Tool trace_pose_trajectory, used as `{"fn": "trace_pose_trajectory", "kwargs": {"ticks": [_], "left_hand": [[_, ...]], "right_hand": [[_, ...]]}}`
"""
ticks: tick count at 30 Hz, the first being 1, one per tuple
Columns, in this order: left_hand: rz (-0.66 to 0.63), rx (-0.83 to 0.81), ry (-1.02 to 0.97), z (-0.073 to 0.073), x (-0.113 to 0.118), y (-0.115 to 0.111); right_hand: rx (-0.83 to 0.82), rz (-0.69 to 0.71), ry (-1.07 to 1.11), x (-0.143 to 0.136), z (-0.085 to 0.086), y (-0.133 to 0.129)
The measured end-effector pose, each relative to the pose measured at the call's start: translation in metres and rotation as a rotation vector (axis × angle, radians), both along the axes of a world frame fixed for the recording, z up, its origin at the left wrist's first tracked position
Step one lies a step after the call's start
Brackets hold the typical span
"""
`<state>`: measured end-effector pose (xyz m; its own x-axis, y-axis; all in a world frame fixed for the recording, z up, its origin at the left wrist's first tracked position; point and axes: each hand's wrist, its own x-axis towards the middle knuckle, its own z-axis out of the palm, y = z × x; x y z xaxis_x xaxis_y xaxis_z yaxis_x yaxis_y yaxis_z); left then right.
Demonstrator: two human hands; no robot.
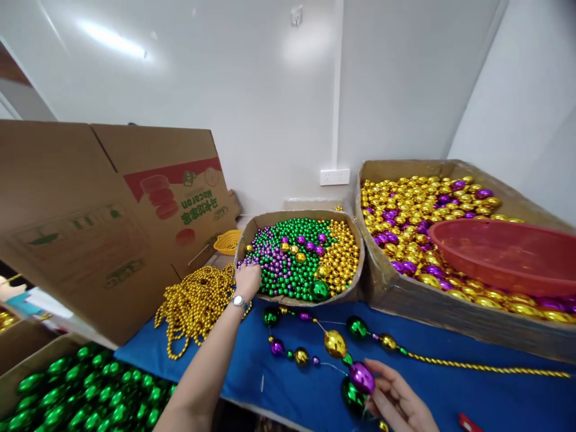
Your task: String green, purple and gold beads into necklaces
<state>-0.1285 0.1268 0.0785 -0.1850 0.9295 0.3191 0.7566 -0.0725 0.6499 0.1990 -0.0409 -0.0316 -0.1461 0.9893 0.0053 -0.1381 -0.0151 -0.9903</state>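
My left hand (249,281), a watch at its wrist, reaches into the left side of a cardboard box (355,288) of small beads (297,258) in green, purple and gold. Its fingers are curled down among the purple beads, and whatever they pinch is hidden. Low in the view, my right hand (396,396) grips a large purple bead (361,378) between thumb and fingers. That bead belongs to a string with a gold bead (335,344) and a large green bead (353,397) beside it. The rest of the string loops over the blue cloth (243,366), ending in a twisted gold strand (486,364).
A pile of gold bead chains (193,306) lies left of the box, near a yellow basket (228,242). At right, a big carton (387,294) of gold and purple beads holds a red basin (504,252). Large green beads (85,390) fill the lower left; a tall carton (112,222) stands behind.
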Motion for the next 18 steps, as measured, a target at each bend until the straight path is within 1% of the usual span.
{"fn": "trace_pose_trajectory", "kwargs": {"ticks": [1, 3, 4, 5, 6, 8, 9, 10, 11, 12, 14, 18], "left_hand": [[-0.007, 0.005, -0.025, -0.003, 0.002, -0.002], [-0.039, 0.007, -0.075, -0.009, 0.013, -0.014], [-0.071, -0.002, -0.127, -0.012, 0.021, -0.023], [-0.122, -0.024, -0.233, -0.015, 0.031, -0.032], [-0.185, -0.059, -0.389, -0.018, 0.041, -0.043], [-0.327, -0.165, -0.853, -0.022, 0.062, -0.064], [-0.377, -0.222, -1.071, -0.023, 0.072, -0.073], [-0.409, -0.277, -1.243, -0.024, 0.08, -0.081], [-0.42, -0.321, -1.344, -0.025, 0.086, -0.088], [-0.423, -0.355, -1.401, -0.026, 0.092, -0.093], [-0.423, -0.391, -1.45, -0.028, 0.098, -0.1], [-0.423, -0.372, -1.448, -0.029, 0.101, -0.104]], "right_hand": [[-0.002, -0.005, -0.006, -0.001, 0.001, 0.0], [-0.002, -0.021, -0.019, -0.002, 0.005, -0.001], [-0.002, -0.032, -0.028, -0.002, 0.008, -0.001], [0.0, -0.043, -0.038, -0.003, 0.01, -0.001], [0.004, -0.054, -0.05, -0.003, 0.012, -0.002], [0.01, -0.07, -0.08, -0.004, 0.015, -0.003], [0.016, -0.077, -0.097, -0.004, 0.016, -0.003], [0.021, -0.079, -0.117, -0.003, 0.016, -0.004], [0.025, -0.081, -0.138, -0.003, 0.016, -0.005], [0.027, -0.082, -0.159, -0.002, 0.016, -0.005], [0.032, -0.087, -0.193, -0.001, 0.015, -0.007], [0.045, -0.081, -0.219, 0.002, 0.017, -0.009]]}}
